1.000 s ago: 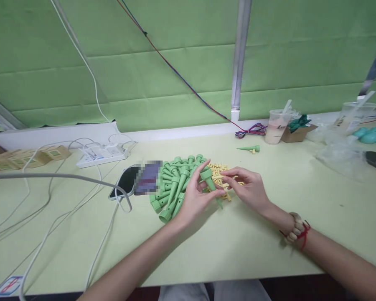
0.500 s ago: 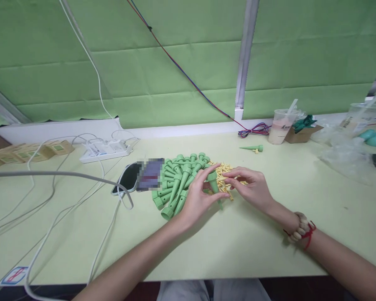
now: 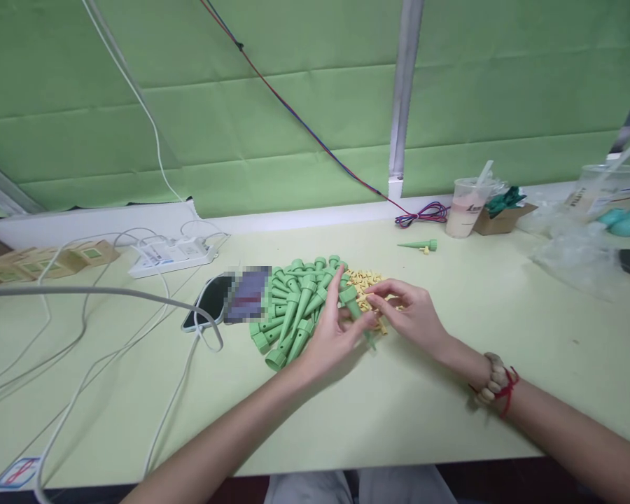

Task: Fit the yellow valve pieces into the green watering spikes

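Observation:
My left hand (image 3: pixel 328 336) holds a green plant watering spike (image 3: pixel 351 299) by its side, cap end up and point slanting down to the right, with the index finger raised. Close beside it, my right hand (image 3: pixel 414 315) pinches a small yellow valve (image 3: pixel 369 297) near the spike; whether the two touch I cannot tell. A heap of green watering spikes (image 3: pixel 291 308) lies left of and behind my left hand. Behind my fingers spreads a pile of small yellow valves (image 3: pixel 360 280), partly hidden by both hands.
One spike with a yellow valve (image 3: pixel 423 245) lies farther back. Two phones (image 3: pixel 210 301) are left of the heap, one blurred. White cables (image 3: pixel 84 350) run from a power strip (image 3: pixel 173 255). At the back right stand a drink cup (image 3: pixel 465 210), a small box (image 3: pixel 504 220) and plastic bags (image 3: pixel 567 245).
The held spike has tilted more, and my left thumb has moved up along it. My right hand has shifted slightly left with the yellow valve. The whole view has moved a little.

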Available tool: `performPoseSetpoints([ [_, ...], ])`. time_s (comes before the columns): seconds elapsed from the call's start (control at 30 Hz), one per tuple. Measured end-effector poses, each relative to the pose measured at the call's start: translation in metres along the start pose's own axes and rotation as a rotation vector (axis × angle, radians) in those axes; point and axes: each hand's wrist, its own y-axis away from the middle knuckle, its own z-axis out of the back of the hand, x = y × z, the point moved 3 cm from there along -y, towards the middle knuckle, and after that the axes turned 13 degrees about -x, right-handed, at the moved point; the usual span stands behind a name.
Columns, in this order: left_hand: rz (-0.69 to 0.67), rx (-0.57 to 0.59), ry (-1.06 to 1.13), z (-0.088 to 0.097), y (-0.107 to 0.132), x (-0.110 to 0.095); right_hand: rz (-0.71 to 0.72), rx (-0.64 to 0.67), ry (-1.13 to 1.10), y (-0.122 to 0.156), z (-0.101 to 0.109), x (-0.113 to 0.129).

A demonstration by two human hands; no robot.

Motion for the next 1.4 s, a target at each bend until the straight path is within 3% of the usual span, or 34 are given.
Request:
performPoseSetpoints([
  [0.13,0.148,-0.009,0.156,0.001,-0.008,0.001,0.154,-0.010,0.102,-0.008,0.008,-0.001],
  [0.33,0.215,-0.005,0.200,0.005,-0.015,0.004,0.483,0.232,0.288,-0.014,0.011,-0.009],
  [0.6,0.215,-0.002,0.080,0.004,-0.012,0.003,0.519,0.372,0.493,-0.013,0.009,-0.018],
  [0.7,0.146,0.030,-0.016,0.004,-0.010,-0.001,0.461,0.412,0.431,-0.009,0.007,-0.016],
  [0.8,0.040,0.056,-0.130,0.004,-0.008,-0.002,0.305,0.393,0.294,-0.005,0.004,-0.016],
  [1.03,-0.203,0.067,-0.249,0.008,-0.010,-0.008,-0.346,0.496,-0.278,0.005,-0.010,-0.033],
  [1.2,-0.219,0.103,-0.269,0.007,-0.010,-0.007,-0.790,0.587,-0.572,0.010,-0.015,-0.025],
  [1.3,-0.106,0.081,-0.135,0.004,-0.011,-0.003,-0.797,0.626,-0.582,0.010,-0.016,-0.017],
  [1.4,0.039,0.010,0.030,0.002,-0.012,0.000,-0.488,0.517,-0.287,0.003,-0.011,-0.014],
])
